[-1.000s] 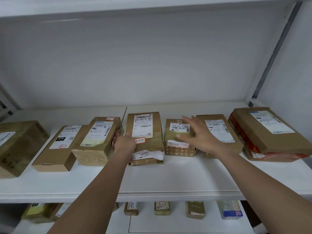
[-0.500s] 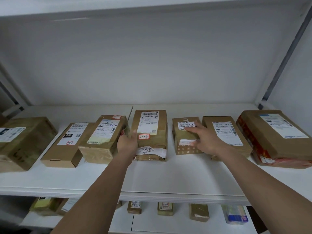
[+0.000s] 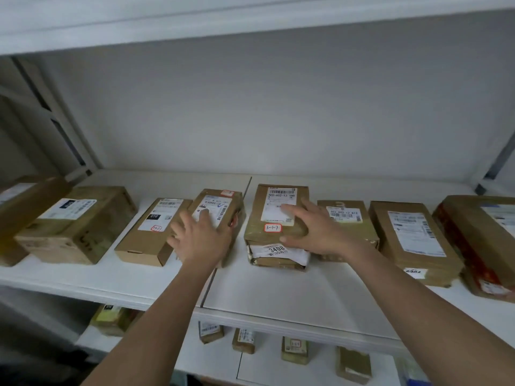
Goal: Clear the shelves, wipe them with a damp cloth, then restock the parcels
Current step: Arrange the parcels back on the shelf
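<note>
I see my left hand (image 3: 202,238) flat, fingers spread, on the taped parcel (image 3: 220,215); at 3 o'clock, my right hand (image 3: 315,227) lies open on the 3-1-7 parcel (image 3: 276,218).

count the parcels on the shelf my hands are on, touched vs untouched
Touched parcels: 2, the tick-marked parcel under the left hand and the 3-1-7 parcel under the right hand
Untouched parcels: 6
Total: 8 on the shelf
</note>
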Demonstrator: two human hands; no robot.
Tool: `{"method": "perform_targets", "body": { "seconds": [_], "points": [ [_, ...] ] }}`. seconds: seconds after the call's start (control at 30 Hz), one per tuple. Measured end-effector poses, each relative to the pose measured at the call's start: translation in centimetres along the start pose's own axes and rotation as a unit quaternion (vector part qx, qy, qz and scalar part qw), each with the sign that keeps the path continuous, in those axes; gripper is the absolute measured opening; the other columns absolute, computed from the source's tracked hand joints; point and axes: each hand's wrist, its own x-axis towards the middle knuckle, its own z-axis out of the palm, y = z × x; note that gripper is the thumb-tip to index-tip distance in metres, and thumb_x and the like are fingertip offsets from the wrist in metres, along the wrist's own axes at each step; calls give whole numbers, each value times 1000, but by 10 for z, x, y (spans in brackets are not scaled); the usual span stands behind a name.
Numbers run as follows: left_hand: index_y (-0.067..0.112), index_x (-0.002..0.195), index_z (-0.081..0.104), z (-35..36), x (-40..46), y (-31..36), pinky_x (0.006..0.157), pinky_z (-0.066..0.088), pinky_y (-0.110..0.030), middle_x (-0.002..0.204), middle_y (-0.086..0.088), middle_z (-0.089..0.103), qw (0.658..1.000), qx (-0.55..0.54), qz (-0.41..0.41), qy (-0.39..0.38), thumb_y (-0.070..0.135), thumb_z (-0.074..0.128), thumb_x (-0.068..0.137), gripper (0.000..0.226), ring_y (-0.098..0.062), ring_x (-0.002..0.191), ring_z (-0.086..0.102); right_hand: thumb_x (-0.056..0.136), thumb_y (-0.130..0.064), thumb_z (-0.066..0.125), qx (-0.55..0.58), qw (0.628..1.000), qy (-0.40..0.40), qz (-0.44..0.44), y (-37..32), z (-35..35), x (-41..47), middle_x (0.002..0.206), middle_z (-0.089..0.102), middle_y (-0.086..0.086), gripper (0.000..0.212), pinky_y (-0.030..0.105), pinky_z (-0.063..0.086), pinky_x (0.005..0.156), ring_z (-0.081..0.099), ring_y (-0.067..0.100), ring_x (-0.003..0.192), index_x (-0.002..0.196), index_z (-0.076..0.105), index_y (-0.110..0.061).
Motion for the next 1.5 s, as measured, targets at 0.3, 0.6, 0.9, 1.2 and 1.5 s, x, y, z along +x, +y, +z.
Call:
{"method": "perform_targets", "body": {
  "seconds": [0.3,0.6,0.9,1.2,1.5],
  "points": [
    [39,148,22,15,4,-42,111,20,-54,157,-10,11,997,-3,16,-71,57,48,89,67,-40,142,1,79,-47,75,-11,1000,-25,-13,-6,28,21,163,-7,2,78,51,8,121,-1,41,147,145,35,-47],
    [34,144,27,24,17,-31,106,26,-55,152,-15,18,998,35,-17,-49,55,48,90,62,-44,136,16,79,-45,75,9,999,-16,-26,-5,32,23,163,2,5,70,47,25,118,21,36,145,141,42,-47],
    [22,138,41,10,3,14,110,17,-53,144,-15,27,993,-68,60,75,37,45,93,48,-34,135,21,91,-48,58,127,979,149,-63,-1,0,-4,148,44,-5,58,22,29,105,41,12,135,144,43,-30],
    [42,141,36,25,-27,56,115,2,-58,155,3,25,962,15,259,-82,86,28,76,79,-25,143,15,83,-73,47,-17,975,71,211,57,-5,-15,163,-9,2,74,57,4,117,-8,41,147,148,23,-48],
    [41,147,24,34,-24,44,115,2,-59,154,6,24,961,82,257,-62,79,35,80,78,-23,145,12,81,-75,49,-10,974,66,217,50,0,-12,163,-1,5,75,54,14,116,4,43,145,148,30,-45]
  ]
}}
